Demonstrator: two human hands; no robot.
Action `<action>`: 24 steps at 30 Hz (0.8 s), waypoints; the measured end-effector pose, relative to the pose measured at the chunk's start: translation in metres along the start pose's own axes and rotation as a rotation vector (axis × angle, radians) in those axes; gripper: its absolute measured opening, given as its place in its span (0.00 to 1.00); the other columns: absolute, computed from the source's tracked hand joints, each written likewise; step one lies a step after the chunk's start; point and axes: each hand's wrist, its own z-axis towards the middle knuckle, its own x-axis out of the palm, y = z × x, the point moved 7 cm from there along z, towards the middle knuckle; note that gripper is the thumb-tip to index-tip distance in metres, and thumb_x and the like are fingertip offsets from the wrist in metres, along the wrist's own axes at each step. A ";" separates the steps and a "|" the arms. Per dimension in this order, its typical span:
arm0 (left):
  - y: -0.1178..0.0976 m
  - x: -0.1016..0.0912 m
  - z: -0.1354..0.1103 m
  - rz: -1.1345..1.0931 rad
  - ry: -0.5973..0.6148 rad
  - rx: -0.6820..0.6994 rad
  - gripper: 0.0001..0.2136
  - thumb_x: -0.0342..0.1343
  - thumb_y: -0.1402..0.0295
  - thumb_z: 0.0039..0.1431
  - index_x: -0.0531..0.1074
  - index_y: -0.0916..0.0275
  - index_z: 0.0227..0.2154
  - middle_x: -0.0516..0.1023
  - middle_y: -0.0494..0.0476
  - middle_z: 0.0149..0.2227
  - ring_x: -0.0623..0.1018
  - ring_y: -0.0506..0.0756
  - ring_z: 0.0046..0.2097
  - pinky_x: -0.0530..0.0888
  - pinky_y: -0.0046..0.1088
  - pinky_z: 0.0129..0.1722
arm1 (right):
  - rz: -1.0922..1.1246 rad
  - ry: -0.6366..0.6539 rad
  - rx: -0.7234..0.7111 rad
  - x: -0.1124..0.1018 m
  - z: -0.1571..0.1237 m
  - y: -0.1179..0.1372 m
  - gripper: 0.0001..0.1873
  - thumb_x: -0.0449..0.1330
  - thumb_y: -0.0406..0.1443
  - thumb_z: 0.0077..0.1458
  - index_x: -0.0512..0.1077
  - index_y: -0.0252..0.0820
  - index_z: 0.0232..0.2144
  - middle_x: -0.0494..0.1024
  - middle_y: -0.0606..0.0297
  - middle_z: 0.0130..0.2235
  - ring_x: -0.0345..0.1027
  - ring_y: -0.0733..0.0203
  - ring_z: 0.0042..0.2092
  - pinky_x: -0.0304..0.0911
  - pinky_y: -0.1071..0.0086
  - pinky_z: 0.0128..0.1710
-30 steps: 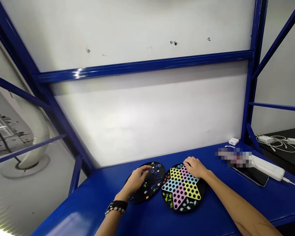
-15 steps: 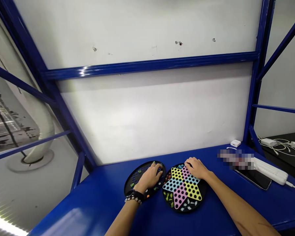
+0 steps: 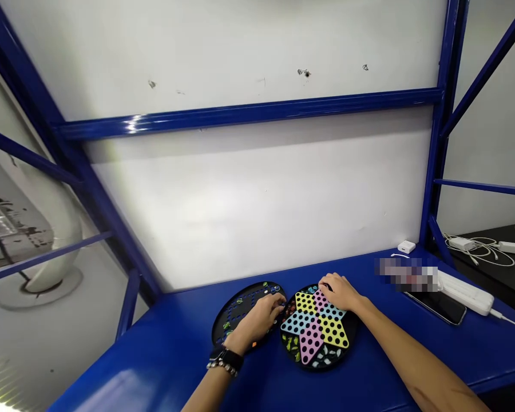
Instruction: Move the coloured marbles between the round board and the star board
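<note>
Blue steel frames the bay and the blue worktop [image 3: 163, 355] in front of you, and the two round pieces sit side by side at its middle, touching or nearly so. That probably keeps everything within an easy reach of both hands. Your left hand [image 3: 261, 318] lies over the right part of the black round tray [image 3: 236, 309], with its fingers curled down near the tray's edge, close to the game board. A few loose marbles [image 3: 227, 325] are scattered in the tray. I cannot tell whether your fingertips pinch one or only rest among them. Your right hand [image 3: 341, 291] sits on the far rim of the Chinese checkers board [image 3: 315, 331], palm down and fingers bent over the edge. It looks like a steadying hold, but the pictures do not show whether anything is clenched under it. The board's star of yellow, pink and pale blue points lies flat and face up, and more marbles [image 3: 292, 344] are gathered in the pockets between the points. A beaded bracelet [image 3: 224, 361] circles your left wrist. Off to the right, well apart from the board, a phone [image 3: 436, 306] lies flat beside a white power strip [image 3: 466, 292], and a small white charger [image 3: 406, 246] sits by the back wall.
</note>
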 end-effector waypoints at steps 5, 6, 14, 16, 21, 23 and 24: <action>-0.002 -0.005 -0.001 0.012 0.031 -0.014 0.10 0.50 0.65 0.57 0.76 0.57 0.37 0.80 0.54 0.37 0.78 0.56 0.40 0.70 0.29 0.41 | 0.047 -0.043 -0.013 -0.003 0.003 -0.002 0.18 0.46 0.44 0.64 0.74 0.46 0.37 0.76 0.61 0.41 0.67 0.55 0.46 0.58 0.62 0.48; -0.003 -0.006 0.000 0.028 0.038 -0.007 0.10 0.51 0.66 0.56 0.76 0.57 0.35 0.81 0.53 0.37 0.78 0.56 0.40 0.70 0.29 0.41 | 0.073 -0.075 -0.017 -0.006 0.004 -0.003 0.18 0.47 0.44 0.64 0.74 0.45 0.36 0.76 0.61 0.40 0.67 0.56 0.45 0.59 0.63 0.47; -0.005 -0.004 -0.006 0.080 0.039 -0.026 0.17 0.49 0.67 0.58 0.74 0.55 0.49 0.78 0.56 0.48 0.74 0.59 0.52 0.67 0.34 0.53 | 0.198 -0.193 -0.022 -0.014 0.010 -0.007 0.19 0.46 0.46 0.64 0.73 0.45 0.33 0.74 0.62 0.39 0.67 0.58 0.44 0.61 0.65 0.45; -0.006 -0.001 -0.009 0.057 0.047 -0.026 0.20 0.48 0.66 0.59 0.70 0.54 0.54 0.76 0.57 0.52 0.72 0.59 0.55 0.65 0.36 0.57 | 0.191 -0.176 -0.027 -0.012 0.009 -0.004 0.20 0.46 0.47 0.64 0.73 0.45 0.34 0.74 0.62 0.40 0.67 0.57 0.44 0.61 0.65 0.46; -0.015 0.003 -0.007 0.002 0.088 0.019 0.17 0.46 0.61 0.62 0.71 0.53 0.51 0.75 0.58 0.50 0.73 0.59 0.51 0.66 0.36 0.55 | 0.169 -0.159 -0.033 -0.011 0.007 0.001 0.19 0.46 0.46 0.64 0.73 0.46 0.34 0.74 0.63 0.40 0.67 0.58 0.45 0.60 0.65 0.45; -0.016 0.003 -0.004 -0.008 0.081 0.023 0.16 0.47 0.58 0.62 0.72 0.54 0.48 0.75 0.57 0.48 0.74 0.59 0.49 0.67 0.35 0.53 | 0.166 -0.155 -0.027 -0.011 0.007 0.001 0.19 0.46 0.46 0.64 0.73 0.45 0.34 0.74 0.63 0.40 0.67 0.58 0.44 0.60 0.65 0.45; -0.017 0.003 -0.002 -0.010 0.077 0.029 0.15 0.47 0.57 0.62 0.73 0.55 0.46 0.75 0.57 0.47 0.74 0.58 0.48 0.68 0.34 0.52 | 0.165 -0.154 -0.025 -0.011 0.007 0.000 0.19 0.46 0.46 0.64 0.73 0.45 0.34 0.74 0.63 0.39 0.67 0.58 0.44 0.60 0.66 0.45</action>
